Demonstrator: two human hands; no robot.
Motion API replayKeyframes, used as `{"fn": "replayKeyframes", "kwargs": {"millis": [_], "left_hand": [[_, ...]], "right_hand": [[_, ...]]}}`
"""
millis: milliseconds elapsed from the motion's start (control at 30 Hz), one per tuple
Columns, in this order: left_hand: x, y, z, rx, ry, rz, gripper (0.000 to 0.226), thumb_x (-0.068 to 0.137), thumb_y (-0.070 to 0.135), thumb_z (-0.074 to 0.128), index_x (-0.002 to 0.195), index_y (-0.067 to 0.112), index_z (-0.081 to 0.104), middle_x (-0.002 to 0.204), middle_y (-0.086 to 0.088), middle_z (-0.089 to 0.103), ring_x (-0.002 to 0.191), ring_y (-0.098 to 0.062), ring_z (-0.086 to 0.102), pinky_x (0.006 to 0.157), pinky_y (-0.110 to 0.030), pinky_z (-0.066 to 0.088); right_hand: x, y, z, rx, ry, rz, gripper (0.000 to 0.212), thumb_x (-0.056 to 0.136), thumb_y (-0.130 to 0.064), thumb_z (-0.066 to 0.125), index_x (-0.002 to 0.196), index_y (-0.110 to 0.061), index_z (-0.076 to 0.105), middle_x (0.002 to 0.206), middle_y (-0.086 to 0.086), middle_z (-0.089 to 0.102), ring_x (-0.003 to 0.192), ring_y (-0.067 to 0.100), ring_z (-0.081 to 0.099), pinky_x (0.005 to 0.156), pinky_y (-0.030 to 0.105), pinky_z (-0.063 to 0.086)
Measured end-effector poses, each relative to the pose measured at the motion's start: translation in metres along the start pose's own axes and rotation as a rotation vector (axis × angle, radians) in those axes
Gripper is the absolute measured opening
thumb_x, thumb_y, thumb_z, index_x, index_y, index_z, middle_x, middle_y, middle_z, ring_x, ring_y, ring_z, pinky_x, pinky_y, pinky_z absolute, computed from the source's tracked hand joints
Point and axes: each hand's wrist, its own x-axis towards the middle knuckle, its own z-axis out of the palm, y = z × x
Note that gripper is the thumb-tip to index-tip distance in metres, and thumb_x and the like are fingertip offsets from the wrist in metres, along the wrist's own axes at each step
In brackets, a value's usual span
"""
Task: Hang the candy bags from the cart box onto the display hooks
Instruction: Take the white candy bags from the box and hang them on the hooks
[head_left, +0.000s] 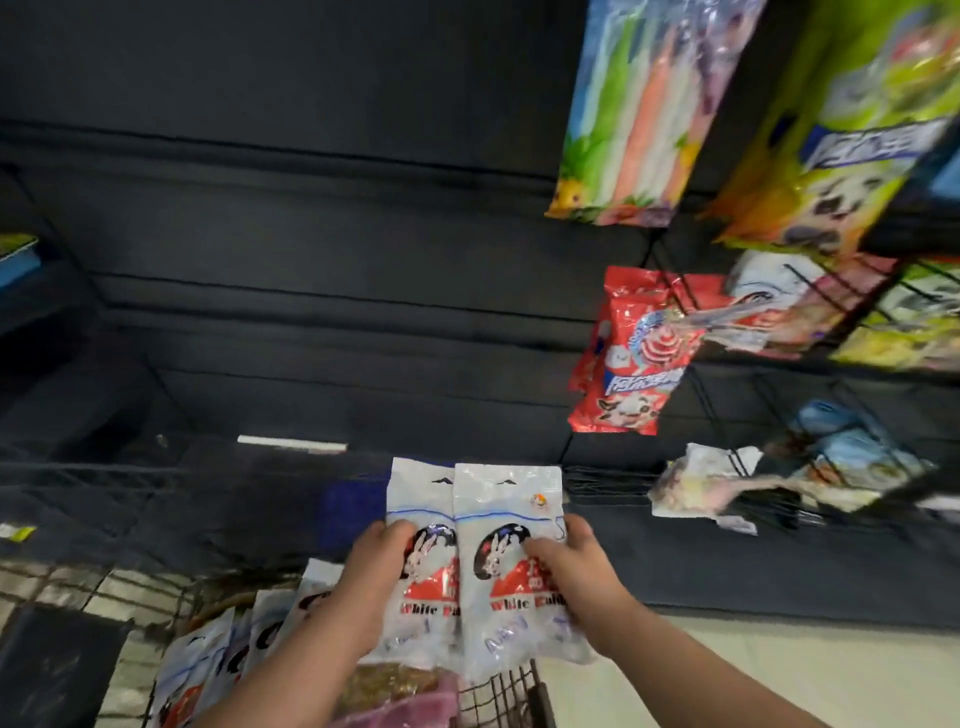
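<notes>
Left hand (376, 566): my fingers curl round the left candy bag (418, 493), 6 o'clock.
Right hand (576, 571): I'm gripping the right candy bag (511, 618), overlapping its twin.
Spare bags (208, 670): in the cart (498, 696), 7 o'clock.

1. We see a dim scene; the far dark display wall (311, 234) swallows light.
2. We note glare on the near white candy bags (506, 566).
3. We find the right hanging packets (639, 114) smeared and stretched edgeward.

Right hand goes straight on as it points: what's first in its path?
Beyond the candy bag it holds, the right hand would probably meet the dark display panel; depth is unclear.
</notes>
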Motion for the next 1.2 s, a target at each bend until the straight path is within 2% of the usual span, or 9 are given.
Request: {"fn": "replayKeyframes", "kwargs": {"millis": [100,167,267,400,600,800,933,1033,1200], "left_hand": [[-0.006,0.011,0.03,0.046,-0.105,0.068,0.019,0.089,0.022,0.054,0.085,0.007,0.066,0.076,-0.011,0.07,0.071,-0.028,0.067,0.063,-0.032,0.049],[-0.014,0.015,0.051,0.036,-0.166,0.106,0.016,0.091,0.023,0.055,0.09,0.011,0.066,0.082,-0.008,0.073,0.073,-0.024,0.07,0.061,-0.029,0.054],[-0.027,0.021,0.08,0.014,-0.249,0.147,0.011,0.094,0.023,0.057,0.09,0.017,0.064,0.068,0.005,0.074,0.057,-0.008,0.07,0.042,-0.018,0.049],[-0.043,0.036,0.113,0.006,-0.339,0.159,0.011,0.096,0.026,0.057,0.098,0.017,0.062,0.068,0.001,0.075,0.056,-0.015,0.072,0.041,-0.022,0.049],[-0.063,0.057,0.167,0.003,-0.379,0.169,0.017,0.095,0.027,0.06,0.105,0.014,0.063,0.084,-0.015,0.076,0.077,-0.036,0.073,0.071,-0.052,0.059],[-0.081,0.071,0.245,0.002,-0.382,0.156,0.016,0.096,0.028,0.058,0.104,0.015,0.062,0.09,-0.015,0.075,0.085,-0.035,0.072,0.083,-0.056,0.056],[-0.091,0.082,0.303,-0.012,-0.387,0.167,0.015,0.097,0.027,0.056,0.105,0.017,0.064,0.086,-0.013,0.076,0.079,-0.033,0.073,0.078,-0.052,0.058],[-0.094,0.09,0.344,-0.026,-0.382,0.184,0.015,0.098,0.026,0.054,0.107,0.02,0.065,0.085,-0.011,0.077,0.076,-0.031,0.074,0.07,-0.046,0.058],[-0.093,0.093,0.398,-0.007,-0.337,0.179,0.022,0.099,0.024,0.05,0.115,0.014,0.062,0.103,-0.019,0.072,0.095,-0.038,0.069,0.09,-0.061,0.051]], "right_hand": [[-0.015,-0.004,-0.031,0.042,0.087,-0.008,0.022,0.089,-0.014,0.061,0.104,-0.022,0.048,0.085,0.014,0.074,0.074,0.028,0.073,0.072,0.047,0.06],[-0.024,-0.006,-0.052,0.063,0.145,-0.027,0.022,0.088,-0.014,0.061,0.105,-0.022,0.049,0.086,0.012,0.073,0.069,0.022,0.072,0.064,0.039,0.06],[-0.035,-0.009,-0.082,0.091,0.225,-0.072,0.023,0.086,-0.015,0.063,0.106,-0.021,0.052,0.09,0.01,0.072,0.067,0.018,0.07,0.06,0.029,0.055],[-0.042,-0.015,-0.117,0.156,0.262,-0.123,0.021,0.087,-0.019,0.065,0.106,-0.019,0.056,0.086,0.008,0.075,0.071,0.02,0.073,0.062,0.032,0.057],[-0.037,-0.028,-0.174,0.183,0.266,-0.181,0.021,0.088,-0.022,0.064,0.108,-0.023,0.057,0.09,0.008,0.076,0.077,0.024,0.074,0.069,0.038,0.059],[-0.022,-0.043,-0.252,0.149,0.265,-0.219,0.018,0.088,-0.023,0.063,0.106,-0.024,0.058,0.099,0.01,0.073,0.087,0.027,0.072,0.084,0.048,0.057],[-0.006,-0.058,-0.312,0.119,0.269,-0.242,0.015,0.088,-0.025,0.064,0.101,-0.024,0.055,0.094,0.009,0.073,0.08,0.023,0.073,0.078,0.042,0.059],[0.011,-0.069,-0.351,0.091,0.248,-0.254,0.025,0.09,-0.028,0.061,0.112,-0.018,0.053,0.096,0.012,0.073,0.081,0.025,0.073,0.075,0.042,0.06],[0.038,-0.08,-0.394,0.087,0.242,-0.264,0.025,0.091,-0.027,0.06,0.113,-0.017,0.052,0.094,0.008,0.072,0.075,0.018,0.072,0.059,0.028,0.056]]}}
